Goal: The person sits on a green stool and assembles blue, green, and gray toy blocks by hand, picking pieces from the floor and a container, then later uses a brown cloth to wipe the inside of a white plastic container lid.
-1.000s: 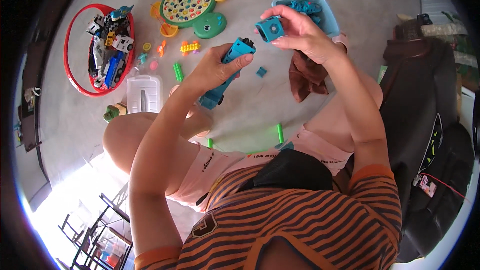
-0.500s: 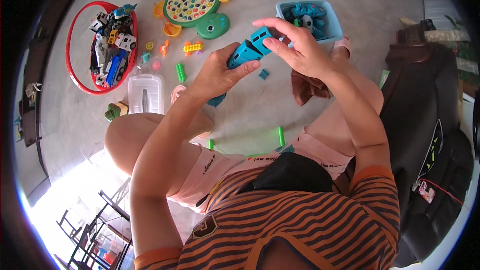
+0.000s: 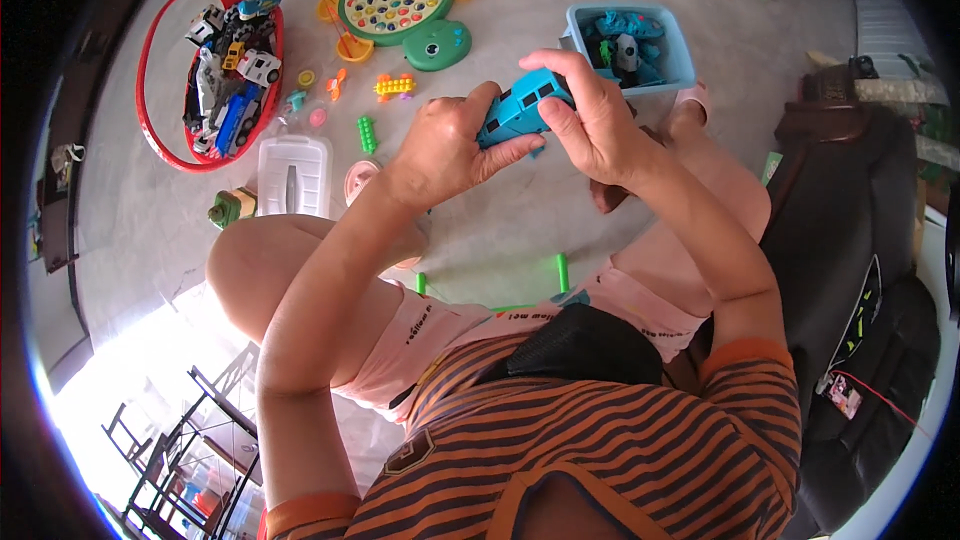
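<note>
Blue toy just past twelve o'clock, left hand's fingers gripping one end, right hand's clasping the other, and there's a tub at one o'clock!

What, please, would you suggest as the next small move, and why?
I would probably press the two sections of the blue toy gently together: a second ago they were apart, and now they appear to meet between the left hand and the right hand, which partly hide the join.
</note>
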`<move>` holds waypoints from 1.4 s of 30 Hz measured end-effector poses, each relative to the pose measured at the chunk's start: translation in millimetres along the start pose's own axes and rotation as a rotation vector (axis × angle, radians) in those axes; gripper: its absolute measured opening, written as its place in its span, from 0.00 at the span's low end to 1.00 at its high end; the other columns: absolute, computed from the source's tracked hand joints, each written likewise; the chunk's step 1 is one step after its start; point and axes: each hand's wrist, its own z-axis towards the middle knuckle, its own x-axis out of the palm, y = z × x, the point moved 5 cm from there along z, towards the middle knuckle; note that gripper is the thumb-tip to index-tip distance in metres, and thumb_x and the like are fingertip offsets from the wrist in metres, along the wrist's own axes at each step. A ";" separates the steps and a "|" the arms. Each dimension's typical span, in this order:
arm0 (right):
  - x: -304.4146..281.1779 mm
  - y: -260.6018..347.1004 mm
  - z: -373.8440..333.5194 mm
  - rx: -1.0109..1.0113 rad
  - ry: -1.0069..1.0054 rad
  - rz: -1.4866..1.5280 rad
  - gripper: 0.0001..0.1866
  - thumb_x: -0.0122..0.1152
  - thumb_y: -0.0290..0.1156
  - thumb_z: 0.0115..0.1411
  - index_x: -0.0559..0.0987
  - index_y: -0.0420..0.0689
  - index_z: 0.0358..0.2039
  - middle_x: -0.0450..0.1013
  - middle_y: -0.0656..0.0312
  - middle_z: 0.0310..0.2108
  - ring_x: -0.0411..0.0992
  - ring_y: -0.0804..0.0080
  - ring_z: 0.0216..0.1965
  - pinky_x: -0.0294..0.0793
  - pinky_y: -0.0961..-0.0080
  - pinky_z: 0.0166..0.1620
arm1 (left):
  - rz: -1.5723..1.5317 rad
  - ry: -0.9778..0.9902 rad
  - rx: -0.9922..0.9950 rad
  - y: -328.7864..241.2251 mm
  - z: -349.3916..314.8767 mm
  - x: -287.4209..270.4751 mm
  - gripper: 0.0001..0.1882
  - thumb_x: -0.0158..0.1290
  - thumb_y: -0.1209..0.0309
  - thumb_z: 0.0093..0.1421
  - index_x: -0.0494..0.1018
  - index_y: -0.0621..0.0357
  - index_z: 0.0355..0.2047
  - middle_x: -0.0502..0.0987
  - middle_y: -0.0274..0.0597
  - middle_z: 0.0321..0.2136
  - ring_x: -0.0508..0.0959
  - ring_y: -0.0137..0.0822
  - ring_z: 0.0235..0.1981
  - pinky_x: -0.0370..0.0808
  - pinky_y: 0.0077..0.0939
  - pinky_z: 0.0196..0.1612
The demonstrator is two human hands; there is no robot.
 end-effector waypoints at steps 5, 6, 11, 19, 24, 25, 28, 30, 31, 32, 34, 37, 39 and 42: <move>-1.8 -21.9 8.4 0.153 -0.075 0.150 0.14 0.47 0.37 0.62 0.65 0.44 0.45 0.67 0.60 0.26 0.67 0.74 0.27 0.67 0.78 0.31 | -0.140 0.098 -0.238 7.3 10.6 2.4 0.28 0.57 0.49 0.49 0.68 0.65 0.32 0.72 0.49 0.16 0.75 0.42 0.19 0.70 0.32 0.23; -2.1 -24.7 12.6 0.153 -0.089 0.164 0.15 0.48 0.37 0.61 0.66 0.44 0.45 0.67 0.62 0.26 0.66 0.77 0.27 0.67 0.80 0.31 | -0.136 0.095 -0.241 8.6 11.6 2.5 0.28 0.57 0.49 0.49 0.68 0.65 0.32 0.72 0.49 0.16 0.75 0.42 0.19 0.70 0.32 0.23; -16.4 -29.8 19.4 0.285 -0.109 0.303 0.14 0.53 0.36 0.59 0.70 0.43 0.43 0.66 0.70 0.25 0.62 0.87 0.23 0.62 0.89 0.25 | -0.813 0.318 -0.532 19.5 9.6 12.5 0.34 0.45 0.39 0.53 0.66 0.61 0.40 0.72 0.39 0.23 0.73 0.29 0.25 0.70 0.24 0.29; -35.6 -39.5 16.8 0.268 -0.191 0.281 0.13 0.54 0.36 0.59 0.72 0.43 0.41 0.66 0.70 0.22 0.62 0.87 0.22 0.63 0.89 0.24 | -0.908 0.532 -0.545 22.7 -4.4 3.7 0.23 0.51 0.59 0.57 0.65 0.63 0.47 0.75 0.43 0.37 0.75 0.31 0.36 0.71 0.26 0.42; -31.8 -43.5 13.7 0.373 -0.226 0.415 0.17 0.54 0.41 0.58 0.72 0.43 0.43 0.68 0.69 0.26 0.66 0.85 0.26 0.65 0.87 0.26 | -0.886 0.466 -0.553 23.3 -3.5 3.4 0.20 0.52 0.65 0.57 0.66 0.61 0.47 0.76 0.40 0.35 0.75 0.28 0.35 0.72 0.22 0.40; -28.5 -46.2 12.2 0.441 -0.236 0.531 0.18 0.53 0.42 0.58 0.72 0.43 0.44 0.69 0.69 0.28 0.66 0.84 0.28 0.65 0.86 0.28 | -0.886 0.465 -0.552 22.6 -2.5 4.8 0.20 0.52 0.65 0.57 0.66 0.61 0.47 0.76 0.40 0.35 0.75 0.28 0.35 0.72 0.22 0.40; -17.8 -46.3 10.6 0.516 -0.151 0.559 0.22 0.53 0.47 0.57 0.71 0.43 0.45 0.71 0.66 0.32 0.69 0.80 0.32 0.67 0.82 0.31 | -0.896 0.402 -0.523 22.1 1.1 7.1 0.19 0.52 0.65 0.57 0.67 0.60 0.46 0.76 0.38 0.35 0.75 0.26 0.35 0.72 0.21 0.40; -17.6 -52.0 8.9 0.519 -0.124 0.622 0.20 0.52 0.46 0.58 0.71 0.43 0.44 0.72 0.65 0.34 0.69 0.79 0.34 0.68 0.80 0.33 | -0.796 0.336 -0.499 26.9 4.0 7.5 0.17 0.53 0.66 0.56 0.69 0.61 0.45 0.76 0.37 0.35 0.74 0.26 0.35 0.71 0.21 0.40; -18.5 -52.3 9.2 0.494 -0.136 0.664 0.18 0.54 0.46 0.56 0.73 0.45 0.39 0.72 0.67 0.32 0.69 0.80 0.34 0.69 0.80 0.33 | -0.796 0.336 -0.497 26.9 3.9 7.4 0.17 0.53 0.66 0.56 0.69 0.61 0.45 0.76 0.37 0.35 0.74 0.26 0.35 0.71 0.21 0.40; -19.8 -52.0 10.0 0.468 -0.148 0.705 0.17 0.57 0.46 0.55 0.74 0.46 0.34 0.72 0.68 0.31 0.70 0.80 0.33 0.70 0.81 0.32 | -0.772 0.324 -0.500 27.2 2.8 6.2 0.17 0.53 0.66 0.56 0.69 0.61 0.44 0.76 0.36 0.35 0.74 0.26 0.35 0.71 0.21 0.40; -25.1 -53.3 10.5 0.485 -0.168 0.753 0.17 0.57 0.47 0.55 0.74 0.46 0.35 0.72 0.68 0.31 0.70 0.81 0.33 0.70 0.80 0.33 | -0.758 0.315 -0.490 25.3 3.5 6.7 0.16 0.54 0.67 0.56 0.70 0.61 0.43 0.76 0.35 0.34 0.74 0.26 0.35 0.71 0.21 0.41; -26.6 -53.4 9.5 0.476 -0.208 0.775 0.17 0.56 0.48 0.55 0.75 0.46 0.34 0.72 0.68 0.30 0.69 0.81 0.32 0.69 0.80 0.34 | -0.757 0.337 -0.515 24.2 0.8 5.2 0.16 0.53 0.68 0.55 0.70 0.61 0.43 0.75 0.35 0.34 0.73 0.25 0.34 0.70 0.21 0.41; -27.1 -54.1 9.7 0.460 -0.250 0.734 0.18 0.55 0.49 0.55 0.75 0.46 0.33 0.72 0.68 0.30 0.70 0.81 0.32 0.69 0.81 0.34 | -0.750 0.324 -0.498 24.8 1.8 3.8 0.16 0.54 0.69 0.55 0.70 0.62 0.43 0.75 0.35 0.33 0.73 0.24 0.33 0.70 0.20 0.39; -27.7 -55.7 9.4 0.477 -0.320 0.743 0.18 0.55 0.49 0.55 0.75 0.46 0.33 0.72 0.69 0.29 0.70 0.80 0.31 0.69 0.81 0.34 | -0.664 0.252 -0.478 21.4 3.7 3.4 0.17 0.55 0.70 0.54 0.69 0.63 0.44 0.74 0.35 0.30 0.72 0.24 0.31 0.70 0.19 0.36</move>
